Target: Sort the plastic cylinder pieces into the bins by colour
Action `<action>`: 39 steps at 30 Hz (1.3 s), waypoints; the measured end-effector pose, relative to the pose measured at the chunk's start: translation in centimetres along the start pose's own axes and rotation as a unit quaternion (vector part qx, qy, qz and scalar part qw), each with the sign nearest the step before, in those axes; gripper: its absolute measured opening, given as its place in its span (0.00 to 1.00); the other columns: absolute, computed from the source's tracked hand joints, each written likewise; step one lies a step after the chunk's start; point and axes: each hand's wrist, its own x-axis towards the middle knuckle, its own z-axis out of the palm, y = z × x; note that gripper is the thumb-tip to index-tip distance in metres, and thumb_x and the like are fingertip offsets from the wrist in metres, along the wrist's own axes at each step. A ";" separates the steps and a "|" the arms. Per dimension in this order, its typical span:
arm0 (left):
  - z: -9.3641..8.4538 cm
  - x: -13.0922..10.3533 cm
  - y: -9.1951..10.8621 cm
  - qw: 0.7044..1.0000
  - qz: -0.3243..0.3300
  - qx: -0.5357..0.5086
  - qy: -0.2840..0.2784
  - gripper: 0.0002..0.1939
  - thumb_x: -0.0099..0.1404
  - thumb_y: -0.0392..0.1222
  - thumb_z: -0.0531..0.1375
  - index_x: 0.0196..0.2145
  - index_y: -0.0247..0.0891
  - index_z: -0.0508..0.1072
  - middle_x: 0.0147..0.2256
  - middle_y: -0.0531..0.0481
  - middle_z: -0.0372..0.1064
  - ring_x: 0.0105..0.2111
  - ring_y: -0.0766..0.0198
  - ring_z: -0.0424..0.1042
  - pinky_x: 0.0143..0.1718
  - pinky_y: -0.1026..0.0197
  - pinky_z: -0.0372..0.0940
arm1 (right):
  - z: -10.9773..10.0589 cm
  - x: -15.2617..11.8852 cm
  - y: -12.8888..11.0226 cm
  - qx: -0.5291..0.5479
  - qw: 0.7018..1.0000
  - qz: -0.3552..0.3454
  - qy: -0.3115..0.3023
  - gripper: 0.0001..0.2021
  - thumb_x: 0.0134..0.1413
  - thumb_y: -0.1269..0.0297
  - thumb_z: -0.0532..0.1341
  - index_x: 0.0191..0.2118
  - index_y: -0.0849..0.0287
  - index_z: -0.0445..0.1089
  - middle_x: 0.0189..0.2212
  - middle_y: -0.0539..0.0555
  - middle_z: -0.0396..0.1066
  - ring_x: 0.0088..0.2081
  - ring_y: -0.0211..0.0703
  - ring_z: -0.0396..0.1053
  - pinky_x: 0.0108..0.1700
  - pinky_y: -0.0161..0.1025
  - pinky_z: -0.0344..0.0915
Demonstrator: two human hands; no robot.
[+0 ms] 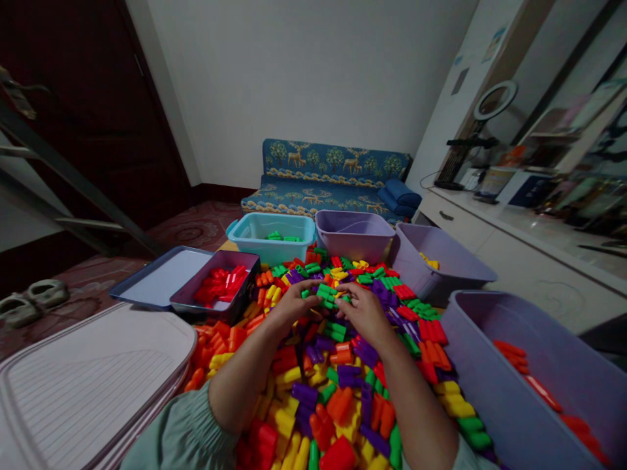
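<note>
Both hands are over the middle of a large pile of plastic pieces (294, 412) in red, orange, yellow, green and purple. My left hand (297, 301) has its fingers closed on green pieces (326, 295), which lie between the two hands. From the other side, my right hand (360, 310) grips green pieces too, with its fingertips bent toward the left hand. How many pieces each hand holds is too small to tell.
Beyond the pile stand a turquoise bin (274, 250) with green pieces and a purple bin (355, 245). To the right are a bin (431, 281) with yellow pieces and one (490, 365) with orange-red pieces. A box (249, 264) of red pieces and a pale lid (98, 378) lie left.
</note>
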 end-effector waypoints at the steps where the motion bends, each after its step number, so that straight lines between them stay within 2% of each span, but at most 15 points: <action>1: -0.1 0.0 0.1 1.000 0.001 -0.002 -0.003 0.29 0.51 0.40 0.65 0.52 0.37 0.69 0.30 0.49 0.73 0.26 0.64 0.74 0.25 0.64 0.67 | -0.2 -0.1 -0.3 -0.005 1.000 -0.001 0.002 0.15 0.53 0.63 0.57 0.46 0.59 0.67 0.24 0.48 0.70 0.24 0.37 0.70 0.29 0.33 0.64; 5: -0.2 -0.1 0.4 1.000 0.015 -0.008 0.011 0.26 0.49 0.42 0.66 0.47 0.36 0.74 0.31 0.50 0.74 0.23 0.68 0.70 0.23 0.68 0.62 | -1.3 -0.7 -1.7 -0.126 0.992 -0.012 -0.009 0.13 0.51 0.56 0.60 0.39 0.57 0.72 0.23 0.48 0.69 0.25 0.38 0.67 0.26 0.33 0.57; 7: -0.3 -0.1 0.5 0.999 0.013 -0.016 0.035 0.24 0.49 0.44 0.66 0.45 0.35 0.75 0.30 0.51 0.73 0.23 0.70 0.68 0.22 0.69 0.61 | -1.8 -1.3 -2.4 -0.225 0.973 -0.009 -0.045 0.12 0.47 0.54 0.63 0.34 0.56 0.74 0.24 0.50 0.71 0.28 0.40 0.68 0.27 0.34 0.54; 10: -0.2 -0.1 0.6 0.998 -0.006 -0.031 0.060 0.23 0.49 0.45 0.66 0.43 0.34 0.75 0.28 0.51 0.72 0.22 0.70 0.67 0.22 0.69 0.62 | -2.0 -2.0 -3.1 -0.341 0.936 0.015 -0.093 0.14 0.39 0.53 0.67 0.33 0.54 0.75 0.31 0.52 0.75 0.34 0.45 0.70 0.30 0.35 0.53; 13: -0.2 -0.1 0.6 0.998 -0.002 -0.035 0.051 0.23 0.49 0.45 0.66 0.43 0.34 0.75 0.28 0.51 0.72 0.23 0.70 0.68 0.23 0.68 0.62 | -1.8 -2.3 -3.3 -0.383 0.916 0.029 -0.112 0.14 0.38 0.56 0.67 0.35 0.52 0.75 0.34 0.52 0.76 0.37 0.47 0.70 0.31 0.36 0.52; 16: -0.3 0.0 0.6 0.999 0.012 -0.018 0.041 0.26 0.48 0.47 0.67 0.44 0.34 0.74 0.29 0.51 0.72 0.24 0.69 0.69 0.23 0.68 0.61 | -1.6 -2.2 -3.1 -0.377 0.917 0.027 -0.128 0.10 0.39 0.59 0.67 0.33 0.52 0.74 0.32 0.51 0.75 0.35 0.45 0.70 0.30 0.35 0.51; 20: -0.4 0.2 0.3 0.998 0.025 0.034 0.039 0.27 0.49 0.48 0.67 0.46 0.35 0.74 0.29 0.52 0.72 0.24 0.69 0.68 0.22 0.69 0.58 | -1.9 -1.7 -2.4 -0.336 0.937 0.021 -0.098 0.06 0.40 0.60 0.66 0.27 0.55 0.72 0.26 0.49 0.71 0.31 0.41 0.67 0.28 0.34 0.49; 24: -0.4 0.4 0.0 0.995 0.033 0.083 0.035 0.23 0.52 0.45 0.65 0.46 0.35 0.74 0.29 0.52 0.72 0.27 0.67 0.68 0.27 0.68 0.60 | -1.8 -1.0 -1.9 -0.265 0.964 0.013 0.003 0.09 0.45 0.58 0.63 0.25 0.58 0.67 0.21 0.49 0.67 0.27 0.39 0.66 0.26 0.34 0.50; 26: -0.4 0.3 -0.1 0.994 0.041 0.097 0.022 0.22 0.54 0.46 0.64 0.46 0.35 0.74 0.32 0.51 0.74 0.32 0.64 0.70 0.31 0.66 0.62 | -1.4 -0.7 -1.7 -0.199 0.979 0.027 0.029 0.09 0.47 0.59 0.61 0.26 0.58 0.65 0.20 0.48 0.66 0.25 0.39 0.67 0.26 0.33 0.53; 30: -0.3 0.1 -0.1 0.994 0.053 0.096 0.018 0.21 0.57 0.51 0.62 0.44 0.36 0.76 0.41 0.48 0.74 0.45 0.58 0.69 0.43 0.62 0.62 | 0.1 -0.4 -1.5 0.002 0.997 0.078 -0.006 0.06 0.49 0.62 0.59 0.32 0.58 0.63 0.21 0.46 0.67 0.20 0.37 0.68 0.23 0.32 0.61; 32: -0.2 -0.1 0.1 0.995 0.042 0.084 0.032 0.21 0.57 0.53 0.62 0.44 0.37 0.76 0.45 0.47 0.73 0.48 0.57 0.68 0.44 0.62 0.62 | 0.8 -0.4 -1.7 0.083 0.994 0.074 -0.021 0.10 0.49 0.64 0.58 0.39 0.59 0.63 0.21 0.44 0.66 0.19 0.37 0.68 0.21 0.32 0.63; 35: -0.1 -0.4 0.7 0.996 0.008 0.068 0.051 0.22 0.56 0.52 0.63 0.44 0.38 0.76 0.44 0.47 0.74 0.44 0.57 0.70 0.37 0.64 0.63 | 1.6 -0.6 -2.2 0.164 0.983 0.074 -0.032 0.17 0.48 0.66 0.58 0.47 0.59 0.62 0.22 0.43 0.66 0.19 0.35 0.69 0.20 0.31 0.63; 39: -0.2 -0.6 1.7 0.997 -0.023 0.029 0.073 0.19 0.55 0.49 0.63 0.43 0.38 0.76 0.31 0.50 0.74 0.30 0.65 0.70 0.26 0.67 0.59 | 2.5 -0.4 -3.3 0.271 0.956 0.109 -0.039 0.16 0.49 0.64 0.61 0.46 0.57 0.66 0.27 0.48 0.69 0.26 0.35 0.71 0.23 0.29 0.65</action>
